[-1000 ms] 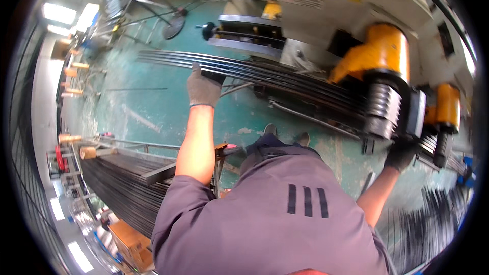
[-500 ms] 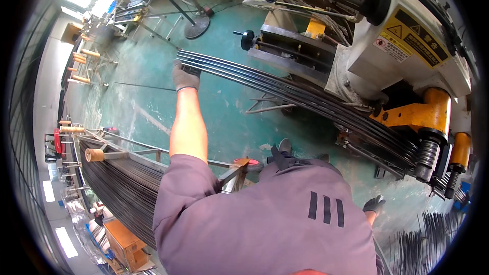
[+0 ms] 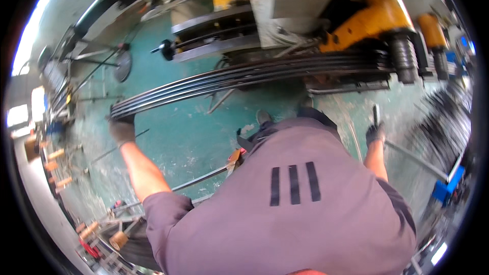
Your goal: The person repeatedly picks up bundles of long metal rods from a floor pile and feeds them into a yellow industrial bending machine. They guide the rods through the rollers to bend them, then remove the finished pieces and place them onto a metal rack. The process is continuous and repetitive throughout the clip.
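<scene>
A bundle of long dark metal rods reaches across in front of me, its right part beside the yellow arm of a machine. My left hand, in a grey glove, is closed around the left ends of the rods. Off to my right, my gloved right hand is closed on a short dark bar that sticks up out of the fist. Its lower part is hidden in the hand, so I cannot tell what kind of tool or piece it is.
Behind the rods stands the machine with a black handwheel and metal rails. Many thin rods lie blurred at the right, near a blue box. A rack with wooden rollers stands at lower left. A round metal base rests on the green floor.
My view has swung to the right. The left hand still grips the rod ends. My right hand, earlier low and partly hidden by my body, now shows in full with the short bar.
</scene>
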Demonstrator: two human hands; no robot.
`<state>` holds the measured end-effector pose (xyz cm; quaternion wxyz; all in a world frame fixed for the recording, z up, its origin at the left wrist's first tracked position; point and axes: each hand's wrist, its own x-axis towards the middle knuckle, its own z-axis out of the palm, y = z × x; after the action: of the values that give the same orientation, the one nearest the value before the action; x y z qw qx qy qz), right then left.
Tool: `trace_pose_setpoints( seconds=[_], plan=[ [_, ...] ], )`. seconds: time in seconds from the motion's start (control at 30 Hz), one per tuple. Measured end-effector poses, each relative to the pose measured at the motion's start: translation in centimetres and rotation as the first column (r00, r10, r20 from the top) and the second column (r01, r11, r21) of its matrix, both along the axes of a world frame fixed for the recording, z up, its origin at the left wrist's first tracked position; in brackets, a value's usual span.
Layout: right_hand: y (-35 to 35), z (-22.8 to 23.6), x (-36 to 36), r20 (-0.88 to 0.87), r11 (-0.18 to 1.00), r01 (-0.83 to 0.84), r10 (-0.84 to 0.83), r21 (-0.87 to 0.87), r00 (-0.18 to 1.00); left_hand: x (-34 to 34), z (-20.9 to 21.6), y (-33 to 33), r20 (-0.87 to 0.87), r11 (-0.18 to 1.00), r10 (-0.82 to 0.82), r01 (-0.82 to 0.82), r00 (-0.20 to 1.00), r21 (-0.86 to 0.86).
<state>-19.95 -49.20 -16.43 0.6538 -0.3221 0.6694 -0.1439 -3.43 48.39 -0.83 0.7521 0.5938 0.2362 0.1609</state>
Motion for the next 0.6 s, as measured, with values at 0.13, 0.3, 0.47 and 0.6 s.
trace_pose_setpoints(
  seconds=[0.13,0.3,0.47,0.6],
  plan=[
    [1.1,1.1,0.9,0.015,0.971,-0.237,0.237,0.025,0.971,-1.2,0.0,1.8,0.321,0.811,-0.276,0.399,0.906,-0.429],
    [0.9,2.5,4.3,0.072,0.981,-0.194,0.194,0.0,0.978,0.4,4.3,-10.2,0.08,0.776,0.538,-0.455,0.839,-0.437],
    [-4.8,-3.9,7.4,0.208,0.894,-0.378,0.333,0.239,0.92,-2.8,-2.4,-17.1,-0.046,0.698,0.515,-0.45,0.856,-0.557],
    [-2.9,-3.6,11.2,0.049,0.854,-0.49,0.489,0.176,0.871,-2.8,-6.2,-31.3,-0.314,0.532,0.458,-0.539,0.832,-0.653]
  ],
)
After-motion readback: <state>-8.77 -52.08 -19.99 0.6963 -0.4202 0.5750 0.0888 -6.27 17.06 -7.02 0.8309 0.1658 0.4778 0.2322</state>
